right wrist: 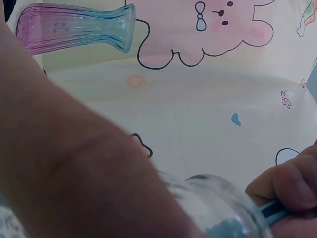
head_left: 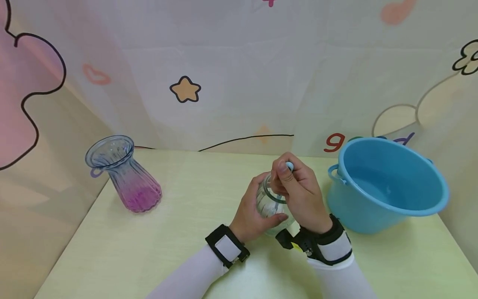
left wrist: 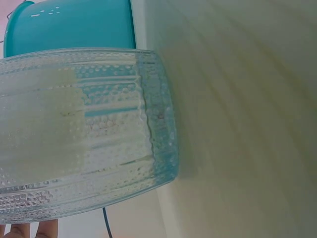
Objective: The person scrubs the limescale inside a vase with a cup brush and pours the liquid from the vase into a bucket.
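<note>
My left hand (head_left: 251,211) grips a clear glass vase (left wrist: 109,144) with dotted, ribbed walls from its left side, the thumb lying across the front. The vase stands upright on the table, its rim (head_left: 274,199) partly behind my right hand (head_left: 298,193). My right fingers pinch a thin blue-handled tool (right wrist: 275,212), whose pale rounded end (head_left: 289,166) pokes up above my thumb. The tool reaches down through the vase's mouth; its lower end is hard to make out. Close to the lens, blurred skin fills the left of the right wrist view.
A pink-and-blue ribbed glass vase (head_left: 134,182) stands at the table's left. To the right of my hands sits a light-blue bucket (head_left: 367,211) with side handles. A printed cloth backdrop (head_left: 239,91) rises behind the pale table (head_left: 179,232).
</note>
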Action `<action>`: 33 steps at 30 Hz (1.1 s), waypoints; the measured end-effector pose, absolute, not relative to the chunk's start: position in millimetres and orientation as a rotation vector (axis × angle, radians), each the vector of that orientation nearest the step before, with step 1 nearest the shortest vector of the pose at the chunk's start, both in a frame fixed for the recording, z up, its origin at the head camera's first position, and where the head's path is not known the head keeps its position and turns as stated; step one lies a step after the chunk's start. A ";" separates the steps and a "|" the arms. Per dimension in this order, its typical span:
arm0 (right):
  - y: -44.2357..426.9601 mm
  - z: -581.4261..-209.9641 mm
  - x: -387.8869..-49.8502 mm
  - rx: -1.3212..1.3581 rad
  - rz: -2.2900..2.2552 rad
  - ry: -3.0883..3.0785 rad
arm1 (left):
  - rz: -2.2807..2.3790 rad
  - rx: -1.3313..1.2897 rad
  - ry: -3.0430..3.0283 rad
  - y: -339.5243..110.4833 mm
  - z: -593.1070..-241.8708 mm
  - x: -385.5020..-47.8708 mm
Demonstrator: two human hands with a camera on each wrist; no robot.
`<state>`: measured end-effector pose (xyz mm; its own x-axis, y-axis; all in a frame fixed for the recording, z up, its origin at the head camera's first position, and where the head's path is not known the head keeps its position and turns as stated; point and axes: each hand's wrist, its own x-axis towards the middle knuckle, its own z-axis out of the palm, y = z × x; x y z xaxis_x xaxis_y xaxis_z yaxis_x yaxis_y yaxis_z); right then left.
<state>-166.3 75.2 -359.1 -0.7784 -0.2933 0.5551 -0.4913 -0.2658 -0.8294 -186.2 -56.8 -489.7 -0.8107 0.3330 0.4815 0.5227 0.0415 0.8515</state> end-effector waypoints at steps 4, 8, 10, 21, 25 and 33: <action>77.7 -357.3 -166.6 0.949 2.184 -1.799 | -1.888 -0.889 -2.157 -57.2 -489.5 -186.2; 81.0 -354.5 -166.5 0.914 2.204 -1.748 | -1.887 -0.892 -2.153 -57.1 -488.0 -186.1; 82.8 -353.8 -166.2 0.898 2.218 -1.741 | -1.884 -0.888 -2.156 -57.2 -487.4 -185.9; 92.3 -350.2 -169.2 0.990 2.348 -1.525 | -1.854 -0.832 -2.214 -58.2 -486.9 -183.8; 97.1 -349.3 -172.4 1.042 2.405 -1.346 | -1.857 -0.819 -2.229 -58.8 -486.2 -183.9; 109.1 -346.2 -175.7 1.094 2.479 -1.213 | -1.863 -0.807 -2.243 -58.5 -484.7 -182.8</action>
<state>-175.7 109.1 -346.2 -0.7158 -0.1555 0.6808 -0.4423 -0.6535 -0.6142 -182.8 -58.5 -484.7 -0.8513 0.3228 0.4136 0.4658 0.1023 0.8790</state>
